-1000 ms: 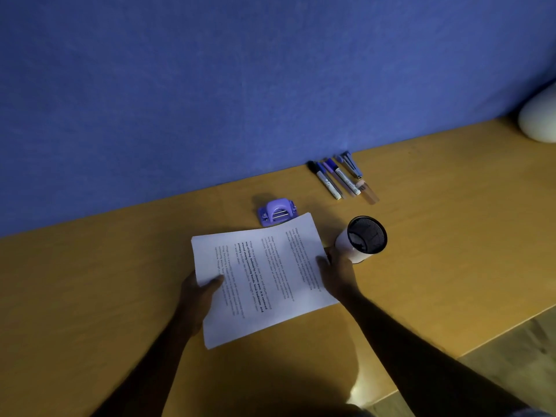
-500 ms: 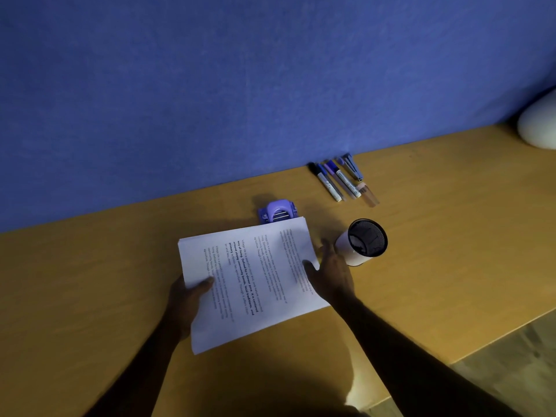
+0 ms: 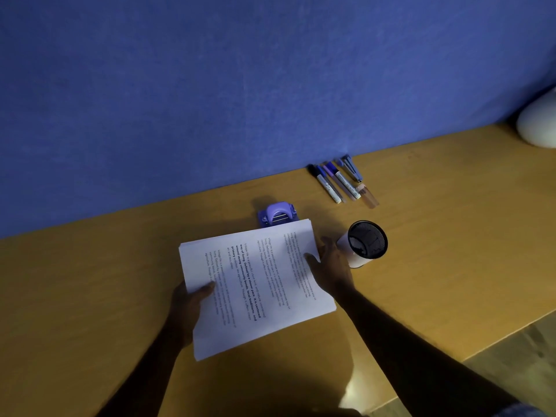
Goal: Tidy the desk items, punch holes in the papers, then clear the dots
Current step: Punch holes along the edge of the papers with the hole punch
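Observation:
A stack of printed white papers (image 3: 255, 284) is held above the wooden desk (image 3: 436, 266), text running sideways. My left hand (image 3: 188, 302) grips its left edge, thumb on top. My right hand (image 3: 329, 261) holds the right edge, fingers spread over the sheets. The far edge of the stack reaches the purple hole punch (image 3: 278, 214) by the blue wall and covers its front. A black mesh pen cup (image 3: 362, 243) lies tipped on its side just right of my right hand.
Several markers and pens (image 3: 337, 182) lie in a row against the blue wall (image 3: 240, 85), with a small stapler-like blue item (image 3: 350, 168) and an orange tube (image 3: 368, 197). A white rounded object (image 3: 538, 124) sits far right. The desk's front edge runs lower right.
The paper stack has shifted left and toward the wall, its far edge now over the front of the hole punch. Both hands moved with it.

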The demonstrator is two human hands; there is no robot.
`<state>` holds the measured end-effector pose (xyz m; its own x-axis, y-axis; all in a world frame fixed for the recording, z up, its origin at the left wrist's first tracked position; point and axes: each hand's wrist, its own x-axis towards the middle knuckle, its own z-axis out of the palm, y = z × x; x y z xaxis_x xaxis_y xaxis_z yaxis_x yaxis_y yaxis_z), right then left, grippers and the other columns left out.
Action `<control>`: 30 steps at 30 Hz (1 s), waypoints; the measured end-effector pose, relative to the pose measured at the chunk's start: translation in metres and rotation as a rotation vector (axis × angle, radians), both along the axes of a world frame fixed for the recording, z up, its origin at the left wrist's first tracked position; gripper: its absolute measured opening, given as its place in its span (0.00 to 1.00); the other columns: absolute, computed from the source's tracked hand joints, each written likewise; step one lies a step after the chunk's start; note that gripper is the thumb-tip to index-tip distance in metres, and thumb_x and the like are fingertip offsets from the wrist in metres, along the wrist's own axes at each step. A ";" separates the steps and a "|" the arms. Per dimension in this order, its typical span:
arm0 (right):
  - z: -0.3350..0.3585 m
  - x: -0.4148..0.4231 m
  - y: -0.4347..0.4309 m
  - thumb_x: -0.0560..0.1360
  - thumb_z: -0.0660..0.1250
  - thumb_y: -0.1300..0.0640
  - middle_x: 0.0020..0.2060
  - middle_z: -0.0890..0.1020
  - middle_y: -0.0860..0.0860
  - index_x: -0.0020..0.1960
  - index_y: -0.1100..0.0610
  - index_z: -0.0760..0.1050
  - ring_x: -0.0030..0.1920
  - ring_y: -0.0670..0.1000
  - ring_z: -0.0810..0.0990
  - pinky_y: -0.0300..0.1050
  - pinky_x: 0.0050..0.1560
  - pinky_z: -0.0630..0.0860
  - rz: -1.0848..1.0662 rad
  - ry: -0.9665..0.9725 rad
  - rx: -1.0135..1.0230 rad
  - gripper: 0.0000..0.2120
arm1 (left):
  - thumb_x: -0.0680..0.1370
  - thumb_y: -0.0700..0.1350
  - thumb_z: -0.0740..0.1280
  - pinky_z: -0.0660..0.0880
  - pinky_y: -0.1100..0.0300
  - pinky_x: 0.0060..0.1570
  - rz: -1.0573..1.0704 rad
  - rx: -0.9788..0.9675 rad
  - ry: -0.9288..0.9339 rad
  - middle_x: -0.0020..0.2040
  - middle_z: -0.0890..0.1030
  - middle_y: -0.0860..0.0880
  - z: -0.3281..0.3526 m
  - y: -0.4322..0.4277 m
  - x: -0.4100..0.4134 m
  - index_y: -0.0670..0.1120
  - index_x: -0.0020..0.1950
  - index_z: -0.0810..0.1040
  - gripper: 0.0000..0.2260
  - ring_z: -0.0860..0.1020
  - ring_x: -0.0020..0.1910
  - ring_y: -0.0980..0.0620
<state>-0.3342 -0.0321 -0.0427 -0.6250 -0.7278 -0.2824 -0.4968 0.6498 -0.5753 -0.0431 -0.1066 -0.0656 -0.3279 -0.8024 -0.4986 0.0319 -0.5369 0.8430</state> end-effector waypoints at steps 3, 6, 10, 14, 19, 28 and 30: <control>-0.001 -0.005 -0.001 0.76 0.69 0.52 0.61 0.78 0.56 0.70 0.60 0.67 0.61 0.58 0.77 0.56 0.57 0.79 -0.016 -0.008 -0.010 0.26 | 0.73 0.41 0.69 0.75 0.38 0.53 0.017 0.041 0.045 0.52 0.81 0.37 0.002 0.001 -0.001 0.40 0.59 0.77 0.16 0.79 0.54 0.35; -0.002 -0.007 -0.002 0.76 0.68 0.54 0.58 0.79 0.56 0.66 0.60 0.71 0.58 0.57 0.78 0.54 0.54 0.79 0.005 0.014 -0.013 0.21 | 0.72 0.41 0.68 0.73 0.35 0.56 0.012 0.025 0.032 0.54 0.80 0.34 0.000 0.001 -0.002 0.40 0.61 0.76 0.18 0.79 0.55 0.34; -0.005 -0.007 -0.006 0.78 0.65 0.56 0.55 0.80 0.56 0.62 0.61 0.74 0.53 0.55 0.79 0.49 0.48 0.79 0.003 0.000 -0.023 0.16 | 0.74 0.38 0.65 0.76 0.39 0.51 -0.004 0.034 0.056 0.53 0.80 0.34 -0.003 0.000 -0.002 0.38 0.63 0.75 0.17 0.80 0.52 0.36; -0.006 -0.007 -0.010 0.79 0.64 0.55 0.52 0.80 0.56 0.63 0.61 0.72 0.50 0.56 0.80 0.48 0.46 0.76 -0.086 -0.096 -0.047 0.15 | 0.78 0.34 0.62 0.82 0.51 0.40 -0.006 0.029 0.047 0.49 0.82 0.37 -0.004 0.000 -0.002 0.37 0.62 0.75 0.13 0.83 0.46 0.41; -0.009 -0.010 -0.012 0.79 0.62 0.57 0.51 0.80 0.56 0.59 0.59 0.74 0.50 0.55 0.79 0.48 0.45 0.75 -0.157 -0.227 -0.145 0.10 | 0.77 0.37 0.63 0.80 0.47 0.44 0.000 -0.036 0.034 0.52 0.80 0.35 0.005 -0.001 -0.004 0.37 0.62 0.74 0.13 0.81 0.49 0.38; -0.006 -0.010 -0.013 0.80 0.62 0.55 0.53 0.79 0.53 0.60 0.56 0.73 0.52 0.54 0.79 0.51 0.50 0.77 -0.187 -0.275 -0.263 0.10 | 0.76 0.38 0.67 0.81 0.47 0.44 -0.062 -0.121 -0.041 0.51 0.83 0.41 0.019 -0.011 -0.007 0.43 0.60 0.76 0.13 0.83 0.50 0.41; -0.005 -0.011 -0.014 0.80 0.62 0.55 0.54 0.79 0.52 0.63 0.56 0.72 0.52 0.53 0.78 0.49 0.49 0.76 -0.138 -0.257 -0.223 0.13 | 0.77 0.37 0.66 0.81 0.47 0.44 -0.057 -0.089 -0.036 0.52 0.83 0.39 0.016 -0.011 -0.005 0.42 0.60 0.76 0.12 0.83 0.50 0.40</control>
